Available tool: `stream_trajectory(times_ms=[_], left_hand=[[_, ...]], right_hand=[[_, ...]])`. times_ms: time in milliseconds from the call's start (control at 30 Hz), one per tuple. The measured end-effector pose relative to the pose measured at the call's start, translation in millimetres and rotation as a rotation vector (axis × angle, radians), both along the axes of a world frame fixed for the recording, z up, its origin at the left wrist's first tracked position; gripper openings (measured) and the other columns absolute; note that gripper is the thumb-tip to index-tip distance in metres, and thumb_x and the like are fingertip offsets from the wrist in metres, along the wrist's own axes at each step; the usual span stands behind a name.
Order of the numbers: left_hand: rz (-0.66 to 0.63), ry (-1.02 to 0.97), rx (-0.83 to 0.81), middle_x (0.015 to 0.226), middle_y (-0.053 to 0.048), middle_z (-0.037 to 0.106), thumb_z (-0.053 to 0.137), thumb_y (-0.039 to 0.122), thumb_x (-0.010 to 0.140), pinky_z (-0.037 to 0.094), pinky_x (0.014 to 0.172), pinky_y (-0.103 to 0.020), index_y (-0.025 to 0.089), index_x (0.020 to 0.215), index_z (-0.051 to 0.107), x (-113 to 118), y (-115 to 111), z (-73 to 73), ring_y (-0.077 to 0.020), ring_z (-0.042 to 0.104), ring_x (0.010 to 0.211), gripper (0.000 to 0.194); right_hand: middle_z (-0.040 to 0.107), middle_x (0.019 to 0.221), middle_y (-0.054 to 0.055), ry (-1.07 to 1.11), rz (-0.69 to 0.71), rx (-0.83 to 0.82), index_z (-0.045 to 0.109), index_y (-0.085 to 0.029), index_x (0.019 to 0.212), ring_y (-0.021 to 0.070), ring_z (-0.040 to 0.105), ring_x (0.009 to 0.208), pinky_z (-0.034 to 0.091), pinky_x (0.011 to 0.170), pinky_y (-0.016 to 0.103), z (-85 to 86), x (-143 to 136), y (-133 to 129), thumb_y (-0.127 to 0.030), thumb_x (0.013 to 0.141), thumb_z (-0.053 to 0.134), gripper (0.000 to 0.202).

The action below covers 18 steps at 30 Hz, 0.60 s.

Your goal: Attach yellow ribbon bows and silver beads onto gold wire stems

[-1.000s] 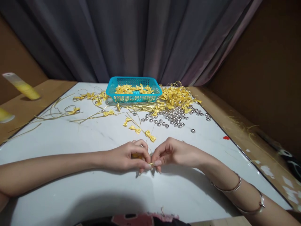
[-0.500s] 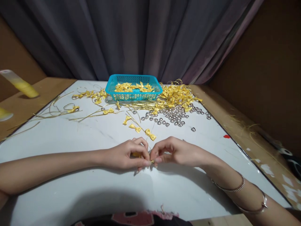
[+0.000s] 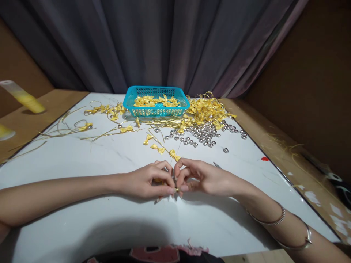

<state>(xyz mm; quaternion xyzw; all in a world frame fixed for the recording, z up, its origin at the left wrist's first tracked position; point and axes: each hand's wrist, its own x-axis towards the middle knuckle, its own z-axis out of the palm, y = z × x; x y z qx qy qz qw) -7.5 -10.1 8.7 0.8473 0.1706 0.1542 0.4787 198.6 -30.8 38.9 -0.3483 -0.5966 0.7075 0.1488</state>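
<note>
Pinching small gold piece point(image 3: 177, 189) at fingertips point(image 3: 171, 190), left hand point(image 3: 153, 182); right hand point(image 3: 201, 177) adjacent, grip unclear.

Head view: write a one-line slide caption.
Left hand and right hand meet at a small gold piece over a white table, facing a turquoise basket of yellow bows.

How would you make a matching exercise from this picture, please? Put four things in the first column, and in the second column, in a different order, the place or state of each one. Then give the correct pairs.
Column 1
1. Turquoise basket
2. Silver beads
3. Small red piece
4. Left hand

Column 2
A. lies alone by the right edge of the white table top
B. has a small golden piece at its fingertips
C. holds yellow bows
D. lie clustered in front of the large bow pile

Pairs: 1-C, 2-D, 3-A, 4-B
</note>
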Motion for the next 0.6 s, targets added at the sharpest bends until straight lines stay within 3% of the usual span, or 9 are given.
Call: stream_trajectory(times_ms=[167,400,600], left_hand=[[0.002,-0.011,-0.005,0.057,0.000,0.063,0.055,0.020,0.087,0.039,0.081,-0.034,0.020,0.078,0.063,0.0,0.1,0.5,-0.0172,0.050,0.088,0.012],[0.018,-0.024,-0.073,0.060,-0.001,0.062,0.055,0.020,0.087,0.041,0.082,-0.032,0.019,0.078,0.063,-1.8,1.0,-5.5,-0.0169,0.050,0.093,0.013],[0.001,-0.026,-0.064,0.060,-0.001,0.062,0.055,0.023,0.088,0.039,0.081,-0.030,0.019,0.080,0.065,-2.2,2.6,-8.6,-0.0166,0.050,0.093,0.013]], right_hand=[[0.060,0.076,0.002,-0.035,0.033,0.063,0.046,-0.017,0.089,0.0137,0.059,0.075,0.046,0.072,0.030,0.6,2.2,2.0,-0.010,0.075,0.059,0.020],[0.067,0.090,0.009,-0.260,0.102,0.345,0.063,-0.011,0.090,0.0182,0.060,0.084,0.045,0.079,0.032,3.8,4.8,4.7,-0.018,0.076,0.063,0.016],[0.069,0.090,0.010,-0.245,0.148,0.306,0.069,-0.009,0.087,0.0181,0.061,0.083,0.047,0.075,0.030,3.0,4.2,3.3,-0.021,0.081,0.059,0.017]])
